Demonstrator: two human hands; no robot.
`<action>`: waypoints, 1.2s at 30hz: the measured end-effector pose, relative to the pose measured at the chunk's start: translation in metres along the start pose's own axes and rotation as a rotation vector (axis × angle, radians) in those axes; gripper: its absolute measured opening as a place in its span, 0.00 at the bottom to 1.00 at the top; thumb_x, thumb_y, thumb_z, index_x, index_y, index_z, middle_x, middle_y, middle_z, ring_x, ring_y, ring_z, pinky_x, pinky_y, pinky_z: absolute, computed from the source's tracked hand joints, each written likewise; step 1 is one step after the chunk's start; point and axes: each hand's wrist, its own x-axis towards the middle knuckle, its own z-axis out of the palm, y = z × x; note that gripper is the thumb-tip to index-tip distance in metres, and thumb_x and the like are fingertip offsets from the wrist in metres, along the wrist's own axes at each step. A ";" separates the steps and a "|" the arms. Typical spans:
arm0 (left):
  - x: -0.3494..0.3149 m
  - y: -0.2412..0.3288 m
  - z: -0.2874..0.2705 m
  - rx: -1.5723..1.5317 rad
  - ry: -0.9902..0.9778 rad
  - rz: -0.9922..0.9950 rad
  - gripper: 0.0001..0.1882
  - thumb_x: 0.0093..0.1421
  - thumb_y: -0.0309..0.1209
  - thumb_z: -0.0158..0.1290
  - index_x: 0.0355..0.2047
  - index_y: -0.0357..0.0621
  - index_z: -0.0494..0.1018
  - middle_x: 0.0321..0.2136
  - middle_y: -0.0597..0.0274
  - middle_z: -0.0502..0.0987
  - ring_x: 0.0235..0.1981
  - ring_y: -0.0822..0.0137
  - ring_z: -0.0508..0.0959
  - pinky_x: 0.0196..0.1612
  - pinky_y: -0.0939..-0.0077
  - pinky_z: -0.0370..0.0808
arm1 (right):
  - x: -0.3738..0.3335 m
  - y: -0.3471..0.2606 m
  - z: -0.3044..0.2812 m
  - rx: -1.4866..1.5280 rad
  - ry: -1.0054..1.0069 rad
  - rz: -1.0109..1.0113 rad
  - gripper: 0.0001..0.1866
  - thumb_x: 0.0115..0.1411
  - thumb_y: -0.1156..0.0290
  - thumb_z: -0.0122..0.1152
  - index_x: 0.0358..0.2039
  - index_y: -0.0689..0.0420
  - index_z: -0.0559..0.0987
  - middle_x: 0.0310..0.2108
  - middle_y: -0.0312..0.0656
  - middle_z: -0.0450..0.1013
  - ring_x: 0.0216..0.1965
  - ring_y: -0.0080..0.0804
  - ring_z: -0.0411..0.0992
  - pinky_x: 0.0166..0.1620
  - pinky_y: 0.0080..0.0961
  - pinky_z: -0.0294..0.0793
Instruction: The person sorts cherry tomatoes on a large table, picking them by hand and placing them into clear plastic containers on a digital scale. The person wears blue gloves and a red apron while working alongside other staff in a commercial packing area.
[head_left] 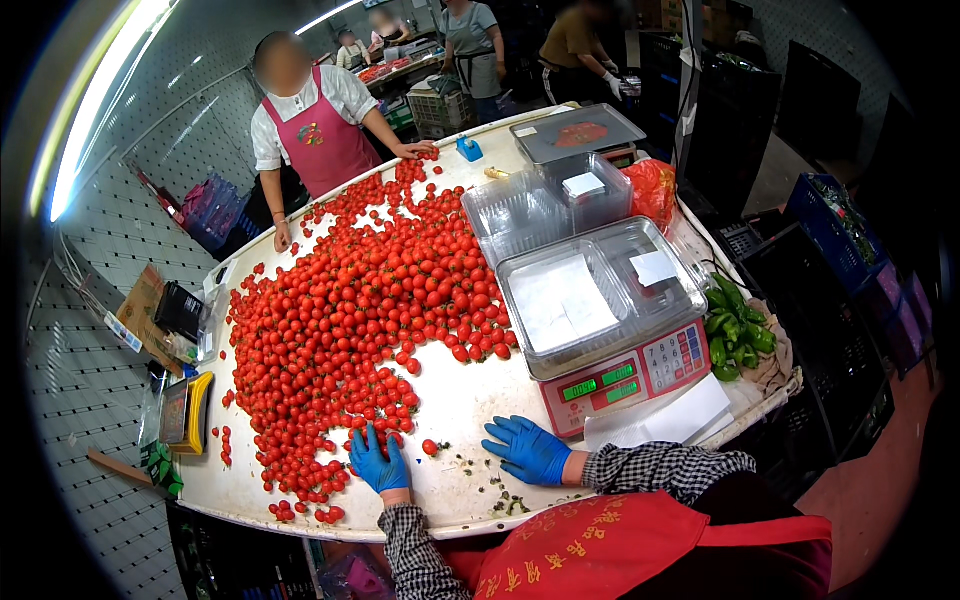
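A red apron (600, 545) lies nearest, before a wide white table (460, 400) bearing a heap of red tomatoes (340, 310). A scale (640, 375) stands to the right. The blue-gloved left hand (378, 464) is at the heap's near edge, tomatoes right at its fingertips; whether they grip one, I cannot tell. The gloved right hand (527, 452) spreads its fingers beside the scale, holding nothing. One lone tomato (430, 447) sits between the hands, nearer the left.
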 end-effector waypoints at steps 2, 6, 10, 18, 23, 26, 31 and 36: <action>0.000 -0.001 0.001 0.005 0.004 0.005 0.27 0.60 0.40 0.60 0.58 0.43 0.74 0.63 0.45 0.67 0.61 0.45 0.68 0.63 0.52 0.62 | 0.000 0.000 0.000 -0.002 0.006 0.003 0.29 0.64 0.60 0.55 0.63 0.60 0.69 0.66 0.56 0.61 0.67 0.53 0.58 0.68 0.46 0.55; 0.000 -0.004 0.001 -0.068 -0.064 -0.036 0.28 0.63 0.42 0.57 0.62 0.50 0.71 0.66 0.46 0.63 0.66 0.45 0.62 0.68 0.49 0.54 | 0.000 0.000 0.001 -0.007 -0.003 0.007 0.29 0.64 0.59 0.55 0.63 0.59 0.69 0.66 0.55 0.61 0.67 0.53 0.58 0.68 0.46 0.55; -0.001 -0.005 0.002 -0.038 -0.077 -0.039 0.28 0.63 0.43 0.57 0.62 0.49 0.71 0.65 0.45 0.64 0.65 0.45 0.63 0.68 0.48 0.54 | 0.000 -0.001 0.001 -0.015 -0.004 0.011 0.29 0.64 0.59 0.55 0.63 0.59 0.69 0.66 0.55 0.61 0.68 0.52 0.58 0.68 0.46 0.55; 0.000 -0.004 0.001 -0.099 -0.066 -0.044 0.29 0.62 0.43 0.58 0.62 0.49 0.71 0.65 0.45 0.64 0.65 0.45 0.63 0.68 0.48 0.54 | 0.000 0.000 0.002 -0.011 -0.002 0.009 0.29 0.65 0.59 0.54 0.63 0.59 0.69 0.67 0.55 0.61 0.68 0.52 0.57 0.69 0.46 0.55; 0.000 0.008 -0.010 -0.011 -0.085 -0.053 0.28 0.62 0.40 0.57 0.62 0.46 0.71 0.66 0.45 0.62 0.66 0.44 0.62 0.67 0.49 0.55 | 0.000 -0.001 0.002 0.009 0.004 0.023 0.28 0.65 0.59 0.54 0.62 0.59 0.70 0.66 0.55 0.62 0.68 0.52 0.58 0.68 0.46 0.55; 0.002 0.030 -0.025 0.072 0.028 -0.020 0.35 0.63 0.40 0.56 0.68 0.44 0.61 0.70 0.46 0.55 0.71 0.44 0.55 0.70 0.43 0.45 | 0.001 -0.001 0.000 0.019 0.001 0.002 0.28 0.64 0.60 0.55 0.62 0.59 0.70 0.65 0.56 0.62 0.67 0.53 0.59 0.67 0.46 0.57; -0.009 0.075 -0.042 -0.075 -0.341 0.536 0.37 0.61 0.50 0.56 0.68 0.56 0.63 0.70 0.51 0.57 0.71 0.46 0.54 0.72 0.38 0.39 | 0.002 -0.001 -0.004 -0.009 -0.012 -0.004 0.28 0.64 0.59 0.55 0.62 0.59 0.70 0.66 0.56 0.62 0.67 0.53 0.59 0.67 0.46 0.57; 0.010 0.071 -0.019 0.263 -0.389 0.645 0.26 0.60 0.47 0.57 0.60 0.69 0.72 0.65 0.59 0.67 0.69 0.48 0.59 0.71 0.35 0.40 | 0.002 0.000 -0.003 -0.003 -0.004 0.003 0.28 0.65 0.59 0.54 0.62 0.59 0.70 0.66 0.55 0.62 0.67 0.52 0.59 0.67 0.45 0.57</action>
